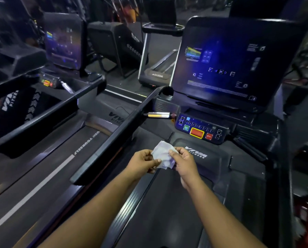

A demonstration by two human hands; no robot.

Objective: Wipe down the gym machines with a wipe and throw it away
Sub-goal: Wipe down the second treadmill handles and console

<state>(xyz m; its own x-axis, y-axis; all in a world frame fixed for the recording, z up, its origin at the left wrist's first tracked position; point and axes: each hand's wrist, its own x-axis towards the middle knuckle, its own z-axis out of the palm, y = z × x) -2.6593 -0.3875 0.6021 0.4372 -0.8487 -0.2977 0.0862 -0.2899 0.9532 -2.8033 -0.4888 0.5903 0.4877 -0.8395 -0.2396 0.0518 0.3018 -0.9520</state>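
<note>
Head view is showing the left hand (143, 161) and right hand (183, 161) both pinching a crumpled wipe (161, 154) above the treadmill (167, 203) belt.

Head-worn wide view, forward and down, near over treadmill (167, 203).

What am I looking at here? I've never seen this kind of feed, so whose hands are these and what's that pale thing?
One picture, from a camera worn on a person's head, looking forward and down. No robot here. The left hand and right hand pinch a crumpled white wipe between them. Below is a treadmill belt; ahead are its lit screen and button panel. Another treadmill stands to the left.
</note>
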